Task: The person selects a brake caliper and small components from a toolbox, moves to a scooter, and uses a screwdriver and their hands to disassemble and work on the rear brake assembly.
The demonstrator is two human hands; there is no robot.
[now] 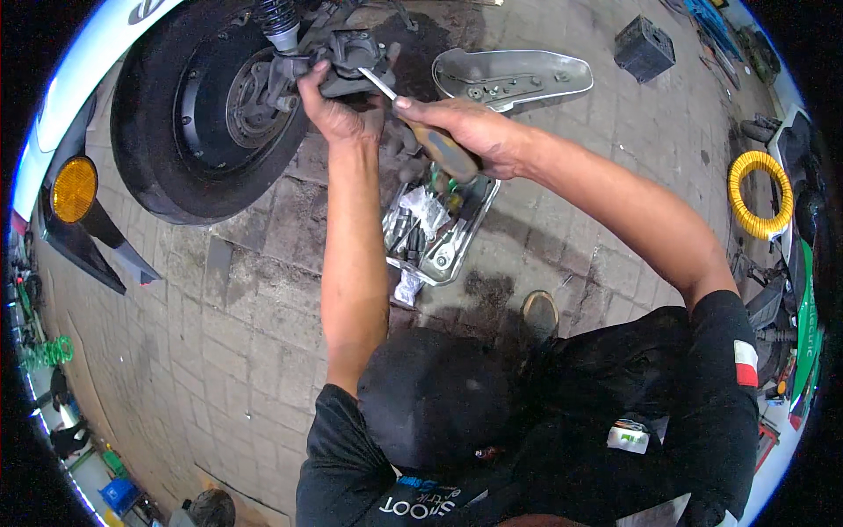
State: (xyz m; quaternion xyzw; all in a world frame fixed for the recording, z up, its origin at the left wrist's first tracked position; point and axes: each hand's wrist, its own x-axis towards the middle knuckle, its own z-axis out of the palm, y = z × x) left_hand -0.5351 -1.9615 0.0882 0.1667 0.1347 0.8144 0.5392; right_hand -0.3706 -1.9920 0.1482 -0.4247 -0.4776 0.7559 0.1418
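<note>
Beside one black wheel [132,132], my left fingers [313,83] hold one dark metal part [356,54], likely heavy, hard and slippery, so its thick body is best to grab. My right fingers [420,109] squeeze one screwdriver [446,151], probably light, by its fat handle, near one tool tray [475,230].

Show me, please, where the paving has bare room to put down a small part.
Bare paving lies below the wheel, left of the left forearm; also between the right forearm, black box and yellow coil. Crowded: below the right hand and screwdriver, where a tray holds many tools.
</note>
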